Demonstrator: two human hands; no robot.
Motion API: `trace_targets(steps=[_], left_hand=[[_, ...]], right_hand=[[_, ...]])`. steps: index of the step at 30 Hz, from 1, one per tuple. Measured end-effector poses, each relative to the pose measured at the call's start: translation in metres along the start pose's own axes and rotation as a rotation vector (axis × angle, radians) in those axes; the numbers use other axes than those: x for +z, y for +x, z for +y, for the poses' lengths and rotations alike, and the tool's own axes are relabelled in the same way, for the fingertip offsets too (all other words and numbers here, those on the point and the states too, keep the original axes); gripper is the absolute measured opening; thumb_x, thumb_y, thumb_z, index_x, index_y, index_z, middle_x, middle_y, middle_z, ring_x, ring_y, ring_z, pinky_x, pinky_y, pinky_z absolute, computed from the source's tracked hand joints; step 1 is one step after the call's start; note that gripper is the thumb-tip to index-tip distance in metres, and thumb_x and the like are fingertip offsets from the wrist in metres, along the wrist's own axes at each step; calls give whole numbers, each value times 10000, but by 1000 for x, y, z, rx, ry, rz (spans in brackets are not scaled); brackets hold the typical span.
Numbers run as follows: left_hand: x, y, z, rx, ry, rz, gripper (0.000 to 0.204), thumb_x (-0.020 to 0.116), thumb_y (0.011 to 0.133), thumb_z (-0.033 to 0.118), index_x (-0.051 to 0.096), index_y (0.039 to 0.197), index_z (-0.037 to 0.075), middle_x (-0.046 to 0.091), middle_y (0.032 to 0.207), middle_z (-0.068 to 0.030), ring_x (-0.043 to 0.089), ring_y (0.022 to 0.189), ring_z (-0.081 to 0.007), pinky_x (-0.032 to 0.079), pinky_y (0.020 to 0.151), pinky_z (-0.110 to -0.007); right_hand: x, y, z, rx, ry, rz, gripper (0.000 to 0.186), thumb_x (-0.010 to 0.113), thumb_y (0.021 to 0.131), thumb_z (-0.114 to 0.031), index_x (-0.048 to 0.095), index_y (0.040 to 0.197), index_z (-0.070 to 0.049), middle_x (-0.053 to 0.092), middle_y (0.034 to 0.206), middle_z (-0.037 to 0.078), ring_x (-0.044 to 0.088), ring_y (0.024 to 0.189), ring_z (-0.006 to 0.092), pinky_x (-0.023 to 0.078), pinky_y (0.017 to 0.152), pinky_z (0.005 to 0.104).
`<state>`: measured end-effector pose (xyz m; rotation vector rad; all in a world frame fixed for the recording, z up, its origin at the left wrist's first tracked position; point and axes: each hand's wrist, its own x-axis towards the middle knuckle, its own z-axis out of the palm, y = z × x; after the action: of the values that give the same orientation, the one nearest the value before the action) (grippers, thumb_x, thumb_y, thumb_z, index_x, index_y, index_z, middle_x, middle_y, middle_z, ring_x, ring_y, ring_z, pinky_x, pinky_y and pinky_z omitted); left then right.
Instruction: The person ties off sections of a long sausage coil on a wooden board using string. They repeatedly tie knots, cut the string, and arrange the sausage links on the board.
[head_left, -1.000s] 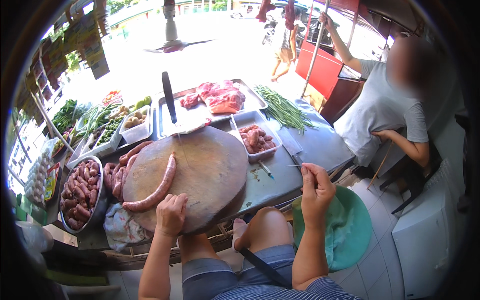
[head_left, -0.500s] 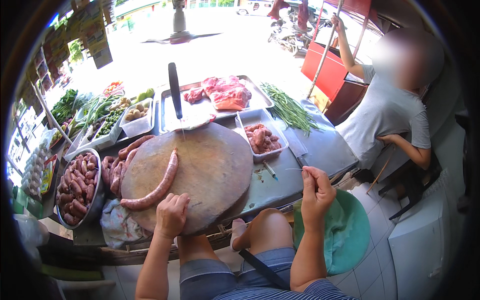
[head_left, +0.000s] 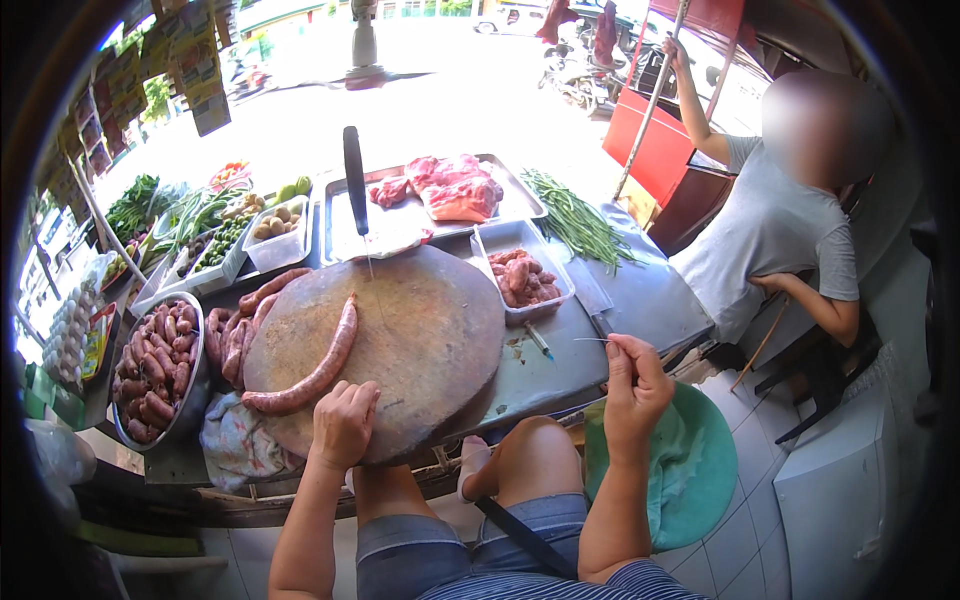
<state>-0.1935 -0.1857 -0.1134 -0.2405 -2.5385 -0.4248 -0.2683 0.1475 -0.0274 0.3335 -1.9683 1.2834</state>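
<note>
Curling the left hand (head_left: 344, 424), contents impossible to tell, just below the sausage (head_left: 328, 371) on the chopping block (head_left: 430, 335), left of centre, bowed from lower left to upper right, while pinching a thin strand (head_left: 592, 340) in the farther right hand (head_left: 637, 388).

my left hand (head_left: 345, 422) curled beside long sausage (head_left: 322, 372); my right hand (head_left: 637, 388) pinching thin string (head_left: 591, 340); sausage on round chopping board (head_left: 430, 335)
</note>
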Motion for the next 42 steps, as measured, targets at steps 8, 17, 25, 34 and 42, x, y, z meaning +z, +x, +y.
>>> trace_targets(steps=[8, 17, 25, 34, 42], left_hand=[[6, -1, -4, 44, -38, 35, 29, 616, 871, 84, 620, 882, 57, 585, 730, -110, 584, 708, -300, 485, 622, -432], [5, -11, -11, 14, -8, 73, 68, 631, 845, 104, 636, 899, 62, 593, 727, -98, 610, 734, -283, 512, 664, -399], [7, -6, -8, 4, -23, 41, 76, 633, 870, 133, 612, 878, 60, 619, 766, -90, 611, 779, -273, 506, 700, -384], [7, -8, -8, -1, -17, 20, 98, 620, 891, 153, 595, 860, 63, 610, 763, -90, 606, 789, -272, 503, 712, -380], [5, -6, -5, -8, -23, 22, 117, 639, 823, 86, 641, 937, 59, 624, 770, -87, 616, 774, -276, 518, 688, -386]], right_hand=[[-8, -7, 9, 26, -61, 0, 64, 675, 905, -5, 710, 958, -5, 714, 825, 91, 631, 678, 126, 503, 644, 261], [6, -16, 20, 96, 11, -116, 125, 589, 979, -8, 674, 1058, 40, 684, 969, 70, 615, 872, 126, 513, 804, 250], [-5, -11, 28, 83, -41, -96, 125, 590, 977, -3, 673, 1053, 52, 685, 974, 79, 619, 868, 133, 525, 811, 256], [-3, -15, 20, 117, -43, -126, 126, 594, 975, -5, 671, 1057, 50, 675, 988, 76, 614, 885, 129, 522, 823, 252], [-13, -14, 22, 114, -30, -93, 122, 593, 972, 6, 675, 1052, 45, 674, 983, 70, 617, 877, 126, 520, 810, 243]])
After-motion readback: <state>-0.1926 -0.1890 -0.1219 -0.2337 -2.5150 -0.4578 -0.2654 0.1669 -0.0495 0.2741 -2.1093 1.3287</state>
